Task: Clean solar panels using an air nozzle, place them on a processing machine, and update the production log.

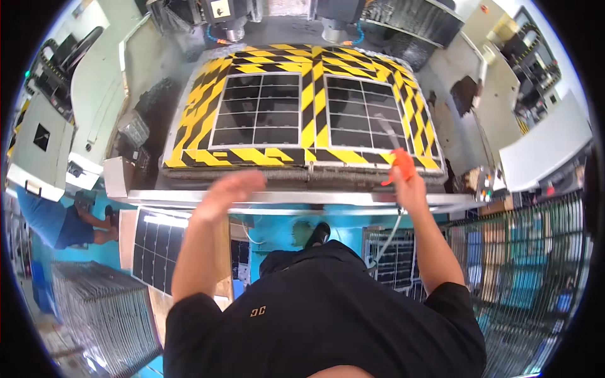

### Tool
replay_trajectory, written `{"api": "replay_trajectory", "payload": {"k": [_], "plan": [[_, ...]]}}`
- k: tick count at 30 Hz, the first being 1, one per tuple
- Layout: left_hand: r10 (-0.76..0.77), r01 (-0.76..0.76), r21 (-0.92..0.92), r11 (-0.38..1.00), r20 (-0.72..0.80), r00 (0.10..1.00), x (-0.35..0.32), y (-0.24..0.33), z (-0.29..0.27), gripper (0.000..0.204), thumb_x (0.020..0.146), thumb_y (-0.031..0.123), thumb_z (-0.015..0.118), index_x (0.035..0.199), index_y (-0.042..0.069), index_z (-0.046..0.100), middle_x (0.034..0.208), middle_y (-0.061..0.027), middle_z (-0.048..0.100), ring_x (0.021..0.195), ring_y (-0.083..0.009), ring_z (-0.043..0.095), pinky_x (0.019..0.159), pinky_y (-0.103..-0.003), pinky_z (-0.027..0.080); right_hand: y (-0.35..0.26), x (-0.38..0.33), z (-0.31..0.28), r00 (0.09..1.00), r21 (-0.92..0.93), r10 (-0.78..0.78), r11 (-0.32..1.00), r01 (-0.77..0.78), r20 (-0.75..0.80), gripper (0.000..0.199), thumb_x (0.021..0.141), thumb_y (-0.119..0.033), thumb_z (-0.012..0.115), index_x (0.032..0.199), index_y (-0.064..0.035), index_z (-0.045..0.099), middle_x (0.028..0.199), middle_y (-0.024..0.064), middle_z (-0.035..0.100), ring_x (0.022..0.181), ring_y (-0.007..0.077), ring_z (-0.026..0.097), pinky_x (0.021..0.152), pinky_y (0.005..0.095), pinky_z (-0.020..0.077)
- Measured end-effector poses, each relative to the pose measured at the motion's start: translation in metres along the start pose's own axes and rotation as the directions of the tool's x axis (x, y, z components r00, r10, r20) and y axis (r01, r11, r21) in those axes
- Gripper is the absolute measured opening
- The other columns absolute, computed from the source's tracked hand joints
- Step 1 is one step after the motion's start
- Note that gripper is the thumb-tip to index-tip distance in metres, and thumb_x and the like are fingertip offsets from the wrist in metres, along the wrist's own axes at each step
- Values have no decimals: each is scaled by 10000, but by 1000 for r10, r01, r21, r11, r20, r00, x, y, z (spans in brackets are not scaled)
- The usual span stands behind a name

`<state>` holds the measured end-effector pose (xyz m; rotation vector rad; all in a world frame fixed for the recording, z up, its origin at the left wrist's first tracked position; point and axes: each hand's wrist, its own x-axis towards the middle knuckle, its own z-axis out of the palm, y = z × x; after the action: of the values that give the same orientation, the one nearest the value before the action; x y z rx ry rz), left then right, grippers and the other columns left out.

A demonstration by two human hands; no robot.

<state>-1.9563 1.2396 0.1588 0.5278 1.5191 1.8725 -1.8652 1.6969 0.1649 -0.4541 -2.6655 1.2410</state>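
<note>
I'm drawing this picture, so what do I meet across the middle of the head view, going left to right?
Person in blue → dark gridded panel → left hand, open → right hand, holding an orange tool → tall slatted rack.

Wearer's bare hands: two, left hand [230, 194] and right hand [412, 190]. Orange nozzle gun [403, 166]: one. Pale hose [392, 235] below it: one. Dark gridded panels on the machine bed: two, left panel [240, 121] and right panel [348, 125], two columns each. Yellow-black tape [307, 104]: many strips, can't count. Machine heads above: two, one left [234, 31], one right [334, 31]. Gridded panel leaning [154, 255], lower left: one. Other people: one person [53, 220]. Wearer's shoe [320, 233]: one visible. Slatted rack [526, 255], lower right: one, slats uncountable.
</note>
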Motion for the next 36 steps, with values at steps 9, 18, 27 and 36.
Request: {"api": "replay_trajectory", "payload": {"k": [9, 18, 27, 36], "plan": [[-696, 177, 887, 427, 198, 690, -129, -192, 89, 677, 917, 475, 547, 1397, 17, 411, 1385, -230, 469, 1297, -340, 446, 1070, -368, 354, 173, -353, 75, 886, -248, 462, 862, -442, 26, 485, 929, -426, 472, 1077, 11, 620, 1058, 254, 636, 1006, 418, 594, 889, 487, 456], [-815, 366, 736, 570, 446, 371, -258, -377, 66, 485, 955, 285, 524, 1321, -29, 475, 1292, -202, 562, 1211, -286, 530, 994, -352, 421, 170, -679, 117, 250, -187, 904, 327, -926, 347, 686, 912, -608, 370, 805, -8, 684, 751, 204, 669, 704, 320, 672, 739, 427, 519], [-916, -469, 860, 203, 336, 218, -250, -398, 284, 492, 932, 365, 545, 1230, -27, 553, 1196, -179, 615, 1094, -291, 583, 929, -380, 451, 138, -985, 153, 128, 358, 974, 188, -914, -185, 591, 807, -569, 553, 876, 5, 673, 927, 236, 657, 908, 411, 622, 800, 477, 496], [-943, -671, 684, 286, 323, -73, -416, -461, 613, 558, 923, 321, 564, 1358, -12, 458, 1288, -164, 566, 1208, -256, 522, 970, -341, 424, 98, -1270, 199, -190, 616, 931, 44, -787, -311, 486, 847, -456, 570, 823, 20, 669, 873, 238, 655, 882, 411, 618, 785, 489, 498]]}}
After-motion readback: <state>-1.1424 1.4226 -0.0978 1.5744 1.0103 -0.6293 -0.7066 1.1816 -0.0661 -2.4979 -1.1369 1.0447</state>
